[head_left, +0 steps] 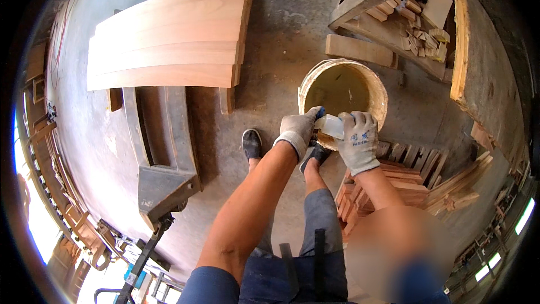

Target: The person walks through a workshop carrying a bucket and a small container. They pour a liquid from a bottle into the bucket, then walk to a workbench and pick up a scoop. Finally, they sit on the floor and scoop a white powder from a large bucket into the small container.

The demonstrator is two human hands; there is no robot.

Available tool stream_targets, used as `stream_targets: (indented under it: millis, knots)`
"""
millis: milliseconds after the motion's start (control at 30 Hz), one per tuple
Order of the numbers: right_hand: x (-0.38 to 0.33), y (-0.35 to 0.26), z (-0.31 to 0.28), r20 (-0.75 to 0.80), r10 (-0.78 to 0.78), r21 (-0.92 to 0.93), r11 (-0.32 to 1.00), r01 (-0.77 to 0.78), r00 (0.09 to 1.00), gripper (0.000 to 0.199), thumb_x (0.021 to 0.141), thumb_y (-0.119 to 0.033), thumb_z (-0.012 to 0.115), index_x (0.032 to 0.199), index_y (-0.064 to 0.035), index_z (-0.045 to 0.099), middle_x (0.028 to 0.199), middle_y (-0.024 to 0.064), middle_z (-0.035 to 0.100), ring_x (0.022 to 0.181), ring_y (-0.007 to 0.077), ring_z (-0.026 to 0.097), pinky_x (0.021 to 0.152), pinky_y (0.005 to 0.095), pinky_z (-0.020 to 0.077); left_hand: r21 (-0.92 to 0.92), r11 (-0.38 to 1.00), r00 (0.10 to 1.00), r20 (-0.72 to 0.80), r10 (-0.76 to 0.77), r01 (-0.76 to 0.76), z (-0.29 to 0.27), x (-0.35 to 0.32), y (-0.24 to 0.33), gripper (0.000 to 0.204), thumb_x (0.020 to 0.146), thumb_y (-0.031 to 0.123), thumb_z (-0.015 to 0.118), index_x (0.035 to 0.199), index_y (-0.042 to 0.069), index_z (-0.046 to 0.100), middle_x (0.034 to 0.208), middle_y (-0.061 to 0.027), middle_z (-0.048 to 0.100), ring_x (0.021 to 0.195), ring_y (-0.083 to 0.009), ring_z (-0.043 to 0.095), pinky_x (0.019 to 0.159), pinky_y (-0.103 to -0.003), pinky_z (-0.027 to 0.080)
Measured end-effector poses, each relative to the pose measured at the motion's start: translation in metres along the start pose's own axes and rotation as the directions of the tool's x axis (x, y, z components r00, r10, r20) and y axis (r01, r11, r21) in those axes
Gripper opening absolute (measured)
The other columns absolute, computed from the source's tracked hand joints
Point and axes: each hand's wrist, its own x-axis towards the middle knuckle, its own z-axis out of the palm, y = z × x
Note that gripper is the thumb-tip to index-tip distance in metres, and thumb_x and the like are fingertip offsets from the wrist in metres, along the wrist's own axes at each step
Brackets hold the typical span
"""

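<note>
Both my hands wear pale grey work gloves and meet over the near rim of a round bucket (382, 98). The bucket has a crusted whitish rim and a murky yellow-brown inside. My right hand (360, 139) is closed around the right end of a small translucent white container (332, 126), which looks like a bottle. At the container's left end, my left hand (298, 128) has its fingers closed on it. Something blue shows at the left fingertips; whether it is a cap or part of the glove I cannot tell. My gloves hide much of the container.
Wide wooden boards (169, 34) lie stacked on supports at the left, above a pallet jack (169, 188). Wood offcuts (419, 39) fill a wooden frame at the far right. Reddish wood pieces (394, 183) are piled beside my right forearm. My shoes stand just before the bucket.
</note>
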Motion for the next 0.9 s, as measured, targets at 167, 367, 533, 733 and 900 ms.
stream_targets:
  millis: [167,367,533,733,900]
  knots:
    - [0.003,-0.002,-0.006,0.497,0.191,0.317,0.869,-0.381,0.847,0.058,0.078,-0.033,0.08,0.127,-0.0089,0.06,0.114,0.0169,0.066,0.113,0.0384,0.061,0.099,0.0465,0.0459,0.058,0.995,0.996,0.031,0.08,-0.081,-0.006,-0.001,-0.004,0.037,0.087,0.041,0.082,0.085,0.005,0.074,0.067,-0.004,0.061,0.046,-0.0154,0.05,0.043,-0.032,0.039]
    - [-0.001,0.011,0.006,0.372,0.061,0.221,0.963,-0.153,0.926,0.059,0.081,-0.033,0.08,0.13,-0.0084,0.059,0.118,0.0176,0.067,0.115,0.0385,0.061,0.103,0.0467,0.0445,0.066,0.997,0.998,0.051,0.035,-0.038,-0.016,0.001,-0.002,0.036,0.087,0.039,0.083,0.082,0.005,0.072,0.066,-0.0033,0.059,0.046,-0.0152,0.048,0.042,-0.032,0.037]
    - [-0.003,0.016,0.009,0.098,0.18,0.134,0.972,-0.193,0.979,0.053,0.077,-0.03,0.083,0.121,-0.0083,0.062,0.113,0.014,0.064,0.108,0.0364,0.058,0.099,0.0486,0.044,-0.136,0.99,0.999,-0.017,-0.036,0.033,-0.028,-0.006,0.003,0.033,0.088,0.038,0.083,0.079,0.008,0.071,0.066,-0.0018,0.057,0.047,-0.0149,0.046,0.043,-0.032,0.036]
    - [0.015,0.043,0.056,0.345,0.603,0.154,0.719,-0.677,0.719,0.057,0.072,-0.041,0.088,0.112,-0.004,0.072,0.111,0.0176,0.07,0.11,0.0374,0.064,0.097,0.0473,0.0502,-0.106,0.994,0.973,0.228,0.028,-0.004,-0.041,-0.012,-0.037,0.037,0.092,0.042,0.077,0.087,0.006,0.071,0.066,0.0002,0.054,0.053,-0.0142,0.048,0.047,-0.03,0.036]
    - [0.036,0.064,0.102,0.47,0.746,0.136,0.468,-0.873,0.473,0.058,0.073,-0.044,0.087,0.112,-0.0034,0.073,0.106,0.0227,0.075,0.101,0.0372,0.073,0.09,0.0458,0.0554,-0.05,0.998,0.971,0.235,0.043,-0.032,-0.046,-0.031,-0.06,0.039,0.092,0.039,0.079,0.083,0.002,0.069,0.067,-0.0027,0.058,0.049,-0.0146,0.05,0.043,-0.031,0.036]
